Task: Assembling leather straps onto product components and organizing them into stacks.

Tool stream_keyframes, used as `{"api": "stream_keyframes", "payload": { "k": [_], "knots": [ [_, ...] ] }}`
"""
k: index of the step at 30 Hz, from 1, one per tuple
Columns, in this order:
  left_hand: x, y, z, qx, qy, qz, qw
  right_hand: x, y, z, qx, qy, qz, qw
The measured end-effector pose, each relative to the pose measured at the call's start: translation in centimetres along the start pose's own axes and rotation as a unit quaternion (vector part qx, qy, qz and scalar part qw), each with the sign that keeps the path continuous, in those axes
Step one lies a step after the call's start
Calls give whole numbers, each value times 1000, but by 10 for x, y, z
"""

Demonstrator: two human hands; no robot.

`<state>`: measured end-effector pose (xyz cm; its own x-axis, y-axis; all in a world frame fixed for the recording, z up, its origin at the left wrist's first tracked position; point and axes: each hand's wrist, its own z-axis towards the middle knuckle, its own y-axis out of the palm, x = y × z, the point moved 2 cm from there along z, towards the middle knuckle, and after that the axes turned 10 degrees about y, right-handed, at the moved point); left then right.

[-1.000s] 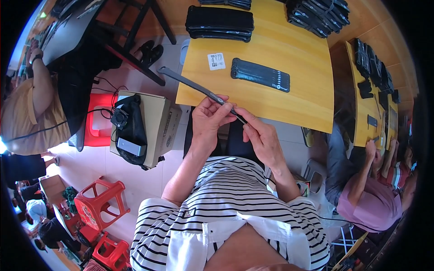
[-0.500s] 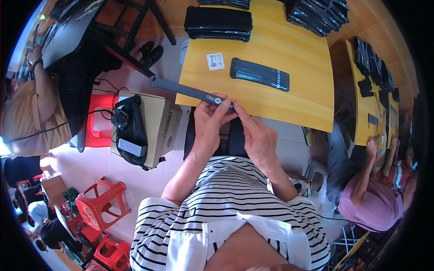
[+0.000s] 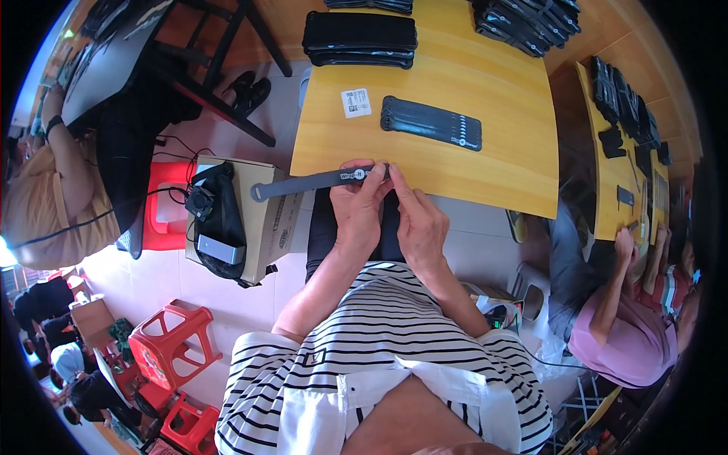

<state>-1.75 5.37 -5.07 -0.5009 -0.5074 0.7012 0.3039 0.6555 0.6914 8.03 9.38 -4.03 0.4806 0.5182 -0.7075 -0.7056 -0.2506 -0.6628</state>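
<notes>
A long dark grey strap [image 3: 299, 183] with a looped end stretches out to the left above the table's near edge. My left hand [image 3: 359, 208] is closed on it close to its printed right end. My right hand [image 3: 419, 224] pinches the right tip of the same strap between thumb and fingers. Beyond my hands, a flat stack of similar black straps [image 3: 432, 123] lies on the yellow table [image 3: 508, 178]. Left of that stack is a white printed label sheet [image 3: 356, 103].
Thick piles of black straps [image 3: 360, 38] and bundled straps [image 3: 527, 26] stand at the table's far side. A cardboard box [image 3: 277, 216] bearing a black bag and cables stands left of my knees. Red stools [image 3: 174, 341] are at lower left. A person in pink [image 3: 622, 326] works at another table on the right.
The strap's looped end has swung down toward me, so the strap now lies nearly level. Both hands have shifted slightly left and stay on it.
</notes>
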Motion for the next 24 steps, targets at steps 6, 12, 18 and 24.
{"api": "stream_keyframes", "payload": {
  "k": [6, 12, 18, 24],
  "knots": [
    [-12, -2, 2, -6, 23, -4, 1000, 4, 11, 0, 40, 25, 59, 997],
    [-13, -2, 2, -1, 88, 60, 994, 5, 10, 3, 22, 34, 93, 995],
    [-15, 4, 1, -8, 100, 58, 993, 7, 14, 4, 48, 41, 144, 988],
    [-2, 11, 9, -18, 76, 90, 993, 8, 6, 11, 47, -4, 80, 996]
  ]
}}
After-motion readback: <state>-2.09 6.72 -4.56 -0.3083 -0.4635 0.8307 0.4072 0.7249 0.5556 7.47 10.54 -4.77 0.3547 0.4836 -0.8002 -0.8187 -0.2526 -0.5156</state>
